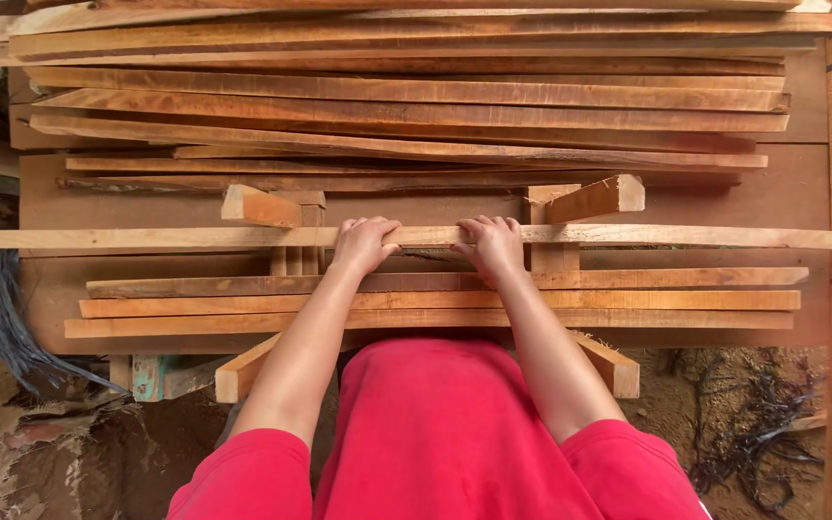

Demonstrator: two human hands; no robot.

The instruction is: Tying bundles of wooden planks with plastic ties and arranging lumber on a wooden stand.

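Note:
Both my hands grip one long, thin, pale wooden strip (705, 236) that runs across the whole width of the view. My left hand (366, 243) wraps over it left of centre, and my right hand (491, 245) wraps over it a little to the right. The strip rests on two short wooden blocks, one at the left (260, 206) and one at the right (597, 198). Three similar strips (686, 299) lie side by side just nearer to me. A red shirt covers my body at the bottom of the view.
A large stack of long reddish wooden strips (406, 96) fills the far side. All lie on a broad brown board (782, 193). Dark blue cord (7, 327) hangs at the left. Black tangled strands (753, 433) lie on the dirt ground at the right.

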